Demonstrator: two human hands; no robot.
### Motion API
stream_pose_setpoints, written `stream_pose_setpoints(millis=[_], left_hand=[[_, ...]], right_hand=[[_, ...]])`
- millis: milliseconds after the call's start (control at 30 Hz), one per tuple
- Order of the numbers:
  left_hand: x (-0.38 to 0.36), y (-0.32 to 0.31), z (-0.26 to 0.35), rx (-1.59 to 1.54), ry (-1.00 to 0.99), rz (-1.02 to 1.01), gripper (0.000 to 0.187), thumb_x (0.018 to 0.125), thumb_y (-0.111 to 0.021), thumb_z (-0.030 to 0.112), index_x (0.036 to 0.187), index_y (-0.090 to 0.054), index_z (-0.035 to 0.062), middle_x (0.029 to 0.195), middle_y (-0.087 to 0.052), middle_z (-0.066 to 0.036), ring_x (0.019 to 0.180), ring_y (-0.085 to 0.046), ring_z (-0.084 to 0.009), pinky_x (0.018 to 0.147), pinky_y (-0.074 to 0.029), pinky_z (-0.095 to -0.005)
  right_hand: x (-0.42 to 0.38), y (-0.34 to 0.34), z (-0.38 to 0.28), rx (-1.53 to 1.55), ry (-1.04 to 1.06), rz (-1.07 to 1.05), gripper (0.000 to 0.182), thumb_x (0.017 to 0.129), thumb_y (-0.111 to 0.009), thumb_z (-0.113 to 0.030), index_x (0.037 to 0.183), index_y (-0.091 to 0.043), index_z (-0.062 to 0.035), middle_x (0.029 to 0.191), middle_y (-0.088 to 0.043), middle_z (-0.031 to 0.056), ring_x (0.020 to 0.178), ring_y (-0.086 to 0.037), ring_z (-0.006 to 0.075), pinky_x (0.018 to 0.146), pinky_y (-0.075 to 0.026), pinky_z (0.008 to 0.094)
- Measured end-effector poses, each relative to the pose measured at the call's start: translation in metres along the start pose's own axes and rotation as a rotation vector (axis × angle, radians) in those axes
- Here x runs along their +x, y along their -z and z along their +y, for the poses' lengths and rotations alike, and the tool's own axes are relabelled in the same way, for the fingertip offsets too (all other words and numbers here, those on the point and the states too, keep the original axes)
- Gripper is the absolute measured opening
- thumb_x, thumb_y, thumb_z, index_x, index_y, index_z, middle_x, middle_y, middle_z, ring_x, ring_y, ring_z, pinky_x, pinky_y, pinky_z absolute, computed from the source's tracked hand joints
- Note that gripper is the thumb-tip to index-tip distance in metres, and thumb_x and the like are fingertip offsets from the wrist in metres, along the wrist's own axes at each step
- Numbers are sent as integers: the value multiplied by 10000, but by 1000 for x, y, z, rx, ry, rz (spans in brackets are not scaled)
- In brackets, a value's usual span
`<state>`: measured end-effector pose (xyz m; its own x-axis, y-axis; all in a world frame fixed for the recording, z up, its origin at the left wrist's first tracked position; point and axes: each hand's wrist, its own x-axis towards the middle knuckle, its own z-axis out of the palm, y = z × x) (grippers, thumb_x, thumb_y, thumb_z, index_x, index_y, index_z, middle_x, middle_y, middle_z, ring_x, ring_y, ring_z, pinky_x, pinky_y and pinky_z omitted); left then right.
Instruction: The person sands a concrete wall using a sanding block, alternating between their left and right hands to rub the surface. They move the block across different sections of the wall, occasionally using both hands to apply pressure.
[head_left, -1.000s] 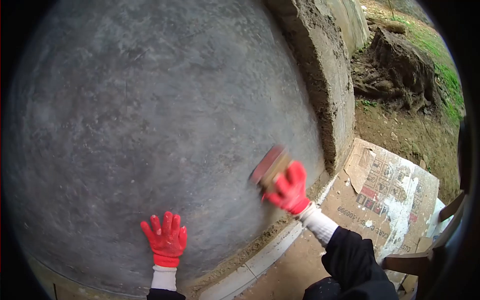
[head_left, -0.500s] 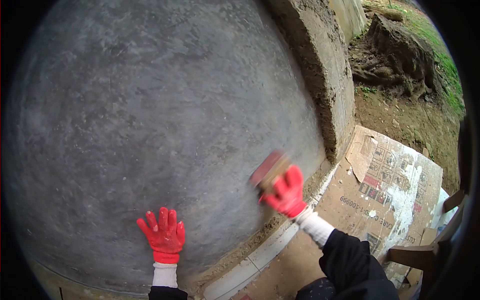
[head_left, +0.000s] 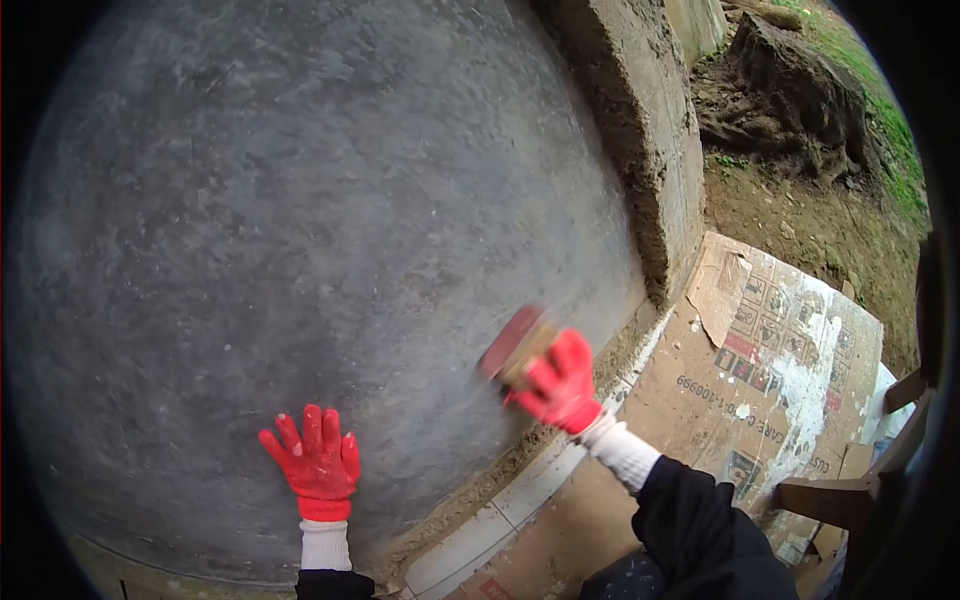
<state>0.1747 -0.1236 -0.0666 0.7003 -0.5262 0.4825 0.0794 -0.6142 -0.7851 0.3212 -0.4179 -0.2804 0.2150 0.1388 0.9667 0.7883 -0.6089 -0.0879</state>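
Note:
A large grey plastered wall fills most of the view, its surface mottled and smooth. My left hand, in a red-coated glove with a white cuff, lies on its lower part with fingers spread. Further right, my right hand, gloved the same way, is closed around a sanding block. Reddish-brown abrasive shows on the block's upper face, with a tan part beside the fingers. Its far side is against the wall or very near it, slightly blurred. The right palm and some fingertips are hidden.
A rough concrete edge borders the wall on the right. Paint-splashed cardboard covers the floor beside white tiles. Wooden bars stand at lower right. Beyond lie bare soil and a tree stump.
My right hand and the sanding block have shifted left a little across the wall. My left hand stays spread on the wall, slightly further left and up in view.

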Motion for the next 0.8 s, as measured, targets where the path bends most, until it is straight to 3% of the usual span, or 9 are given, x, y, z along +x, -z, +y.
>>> stream_pose_setpoints(millis=[67, 133, 233, 300, 333, 500, 600, 667, 800], left_hand=[[0, 0, 0, -17, -21, 39, 566, 929, -468, 305, 1456, -366, 127, 1580, -243, -65, 1459, -134, -407, 1137, -69, -659], [3, 3, 0, -13, -25, 28, 561, 931, -465, 308, 1452, -370, 125, 1577, -249, -69, 1458, -134, -410, 1137, -70, -660], [0, 1, 2, -8, -14, 24, 554, 934, -459, 315, 1446, -375, 121, 1572, -257, -75, 1454, -140, -416, 1135, -71, -661], [-1, 2, 0, -9, -17, 19, 552, 935, -457, 318, 1444, -376, 119, 1570, -260, -78, 1451, -145, -420, 1134, -71, -662], [0, 2, -1, -10, -22, 21, 560, 938, -453, 319, 1454, -365, 122, 1572, -255, -76, 1452, -145, -419, 1134, -70, -663], [2, 2, 2, 12, -4, 14, 585, 976, -387, 363, 1516, -267, 174, 1606, -172, -11, 1474, -85, -387, 1141, -42, -644], [1, -1, 0, -1, -9, 32, 581, 978, -379, 362, 1516, -268, 173, 1604, -179, -16, 1473, -90, -388, 1140, -48, -646], [3, 2, 2, -8, -3, 42, 580, 979, -380, 360, 1514, -271, 167, 1599, -192, -25, 1470, -96, -396, 1136, -56, -654], [4, 3, 0, 5, -37, 67, 572, 958, -422, 319, 1487, -325, 122, 1585, -230, -75, 1455, -140, -417, 1140, -82, -652]], right_hand=[[35, -2, 24, 0, -592, 280, 736, 730, -755, -247, 1372, -454, -49, 1380, -396, 313, 1184, -464, 525, 946, -422, 570], [87, -5, 51, -25, -979, 400, 787, 754, -753, -280, 1401, -408, 6, 1455, -306, 317, 1259, -389, 500, 1038, -363, 504], [146, 15, 20, 39, -681, 413, 721, 720, -770, -314, 1332, -511, -34, 1422, -385, 249, 1245, -422, 470, 1010, -379, 527], [130, 10, -23, 44, -96, 224, 691, 584, -820, -332, 1243, -614, -286, 1423, -429, 94, 1160, -485, 424, 891, -434, 597], [106, -2, -55, 224, -280, 152, 653, 570, -830, -330, 1187, -622, -386, 1369, -457, 53, 1103, -498, 424, 861, -464, 570], [-21, -16, -28, 11, -68, 34, 559, 546, -820, -349, 1079, -653, -315, 1234, -472, 64, 1170, -455, 426, 880, -471, 560], [22, -9, 23, -30, -849, 229, 788, 777, -691, -243, 1418, -341, 54, 1406, -315, 367, 1232, -405, 513, 1041, -358, 530], [74, -8, 48, -21, -1069, 385, 781, 795, -709, -276, 1436, -361, 6, 1445, -310, 322, 1276, -384, 493, 1058, -346, 490], [124, 20, -7, -50, -342, 293, 730, 609, -820, -351, 1265, -579, -143, 1377, -405, 270, 1137, -475, 485, 891, -428, 574]])
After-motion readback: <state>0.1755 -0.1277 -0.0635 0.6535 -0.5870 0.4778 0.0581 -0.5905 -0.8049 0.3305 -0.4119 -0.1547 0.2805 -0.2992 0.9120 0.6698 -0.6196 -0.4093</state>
